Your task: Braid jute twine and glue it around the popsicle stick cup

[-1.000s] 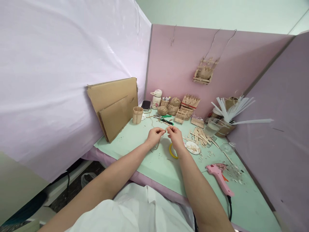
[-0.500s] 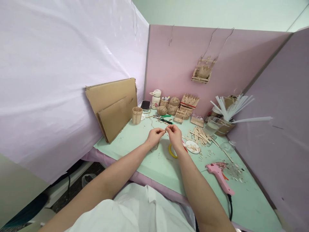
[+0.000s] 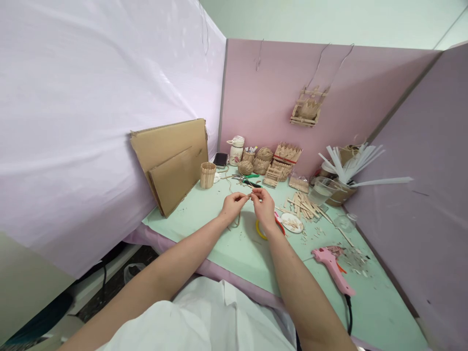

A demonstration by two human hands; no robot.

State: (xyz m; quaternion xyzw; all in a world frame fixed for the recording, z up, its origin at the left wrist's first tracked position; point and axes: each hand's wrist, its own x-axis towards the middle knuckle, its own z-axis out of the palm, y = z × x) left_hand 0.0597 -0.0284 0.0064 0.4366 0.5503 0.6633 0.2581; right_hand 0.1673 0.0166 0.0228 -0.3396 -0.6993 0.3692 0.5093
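Observation:
My left hand (image 3: 233, 206) is closed in a pinch on a thin strand of brown jute twine (image 3: 238, 220), which hangs in a loop below the fingers. My right hand (image 3: 263, 204) meets it fingertip to fingertip, pinching the same twine; the exact grip is too small to make out. Both hands are held above the middle of the table. Under the right wrist lie scissors (image 3: 260, 230) with yellow and red handles, partly hidden by the forearm. Beyond the hands are green-and-black-handled pliers (image 3: 252, 181) and a ball of twine (image 3: 245, 167).
A stick cup (image 3: 207, 175) stands at left before cardboard sheets (image 3: 179, 165). Wooden sticks (image 3: 303, 204), a white dish (image 3: 292, 223) and a pink glue gun (image 3: 333, 268) with its cord lie to the right. Glue sticks (image 3: 343, 163) rise from a holder near a plastic cup (image 3: 321, 190).
My right hand has turned slightly and shifted a little left, its fingers bunching closer to the left fingertips. More of the scissors' red handle shows. The left hand has hardly moved.

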